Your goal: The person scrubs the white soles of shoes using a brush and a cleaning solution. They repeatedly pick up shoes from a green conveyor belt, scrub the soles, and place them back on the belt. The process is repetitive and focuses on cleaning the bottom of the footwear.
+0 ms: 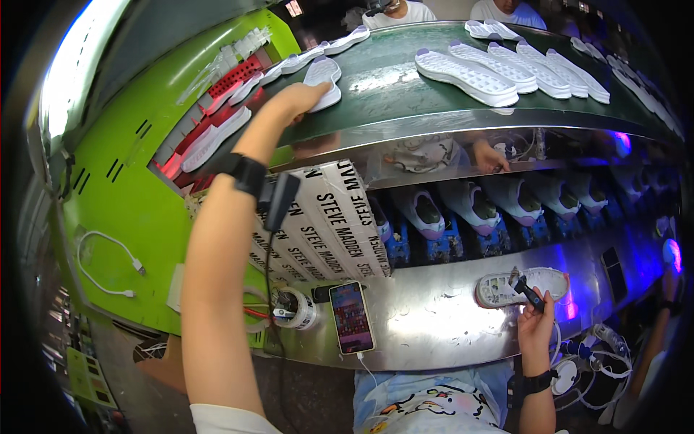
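Note:
My left hand [298,100] reaches far over the green belt, with its fingers closed on the near end of a white shoe sole [324,71]. Low on the right, my right hand [536,329] grips a small tool with a black handle [533,298], apparently a brush; its head rests over another white sole [497,291]. That sole lies cavity side up on the metal ledge, its grid pattern showing. My right fingertips are at its edge, and I cannot tell whether they also press on it.
More white soles [470,76] lie on the green belt [383,87]. Below it, several shoes [477,210] stand on blue supports. A printed cardboard box [325,224], a phone [352,318] and a white tub [298,309] sit nearby. Red trays [233,76] are at left. People sit across the belt.

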Motion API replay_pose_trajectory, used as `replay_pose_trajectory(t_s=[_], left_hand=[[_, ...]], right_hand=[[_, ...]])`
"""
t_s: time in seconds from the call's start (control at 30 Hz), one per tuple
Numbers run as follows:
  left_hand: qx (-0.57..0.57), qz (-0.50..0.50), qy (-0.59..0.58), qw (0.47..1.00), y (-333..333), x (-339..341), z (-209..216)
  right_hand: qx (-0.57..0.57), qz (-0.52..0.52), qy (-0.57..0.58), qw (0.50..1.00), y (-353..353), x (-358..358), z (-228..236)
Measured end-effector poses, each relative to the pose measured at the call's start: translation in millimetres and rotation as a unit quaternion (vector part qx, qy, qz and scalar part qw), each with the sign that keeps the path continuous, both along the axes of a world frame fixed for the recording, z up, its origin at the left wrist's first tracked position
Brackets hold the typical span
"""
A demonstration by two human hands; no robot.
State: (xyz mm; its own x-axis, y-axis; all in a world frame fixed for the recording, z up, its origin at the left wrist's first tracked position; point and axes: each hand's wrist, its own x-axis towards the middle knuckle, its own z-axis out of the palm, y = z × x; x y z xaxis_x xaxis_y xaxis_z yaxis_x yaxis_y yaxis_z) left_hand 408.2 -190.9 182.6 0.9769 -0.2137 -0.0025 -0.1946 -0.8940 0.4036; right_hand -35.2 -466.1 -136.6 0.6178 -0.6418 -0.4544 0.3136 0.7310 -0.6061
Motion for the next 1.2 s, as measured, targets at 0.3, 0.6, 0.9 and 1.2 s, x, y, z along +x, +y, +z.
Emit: replay_pose_trajectory(t_s=[0.3,0.6,0.9,1.2], left_hand=[[-0.077,0.088,-0.085,0.989,-17.7,84.1,-31.5],[-0.602,-0.122,0.074,0.785,34.6,-171.0,-35.1],[-0.735,0.042,0.535,0.414,-4.4,-343.7,-286.8],[-0.760,-0.006,0.555,0.338,-13.6,-334.8,-326.8]], right_hand=[[-0.030,-0.022,-0.017,0.999,0.7,-0.7,54.5],[-0.113,0.033,-0.051,0.992,-1.7,-30.6,71.4],[-0.453,0.334,-0.039,0.826,82.2,-15.2,129.1],[-0.475,0.313,0.016,0.822,106.3,4.9,111.4]])
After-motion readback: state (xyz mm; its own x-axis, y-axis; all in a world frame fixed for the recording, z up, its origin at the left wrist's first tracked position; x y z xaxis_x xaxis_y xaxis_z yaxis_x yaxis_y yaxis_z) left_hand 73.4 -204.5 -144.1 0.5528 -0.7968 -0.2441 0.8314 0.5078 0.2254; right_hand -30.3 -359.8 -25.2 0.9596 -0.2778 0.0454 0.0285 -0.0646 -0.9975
